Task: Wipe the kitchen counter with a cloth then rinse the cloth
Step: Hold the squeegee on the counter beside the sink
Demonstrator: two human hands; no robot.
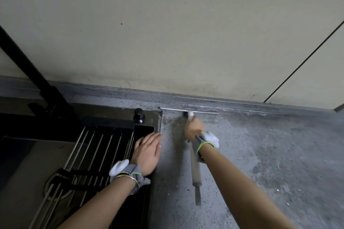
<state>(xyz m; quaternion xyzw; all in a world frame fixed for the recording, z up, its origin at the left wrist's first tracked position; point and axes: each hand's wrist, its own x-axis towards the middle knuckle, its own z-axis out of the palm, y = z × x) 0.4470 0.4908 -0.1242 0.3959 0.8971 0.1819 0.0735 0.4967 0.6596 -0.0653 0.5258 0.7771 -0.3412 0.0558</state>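
The grey speckled counter (260, 154) runs from the sink to the right edge. My right hand (194, 128) grips the handle of a long squeegee (195, 169). Its pale blade (204, 111) lies far back on the counter against the raised back ledge, and the handle runs toward me under my wrist. My left hand (147, 151) rests flat, fingers straight, on the right rim of the black sink (157, 117). No cloth is in view. A dark dirty streak marks the counter beside the squeegee handle.
A roll-up rack of metal rods (89, 154) spans the sink. A black faucet (37, 80) rises at the back left, and a round black knob (139, 115) stands on the sink's back corner. A beige wall (167, 33) backs the counter.
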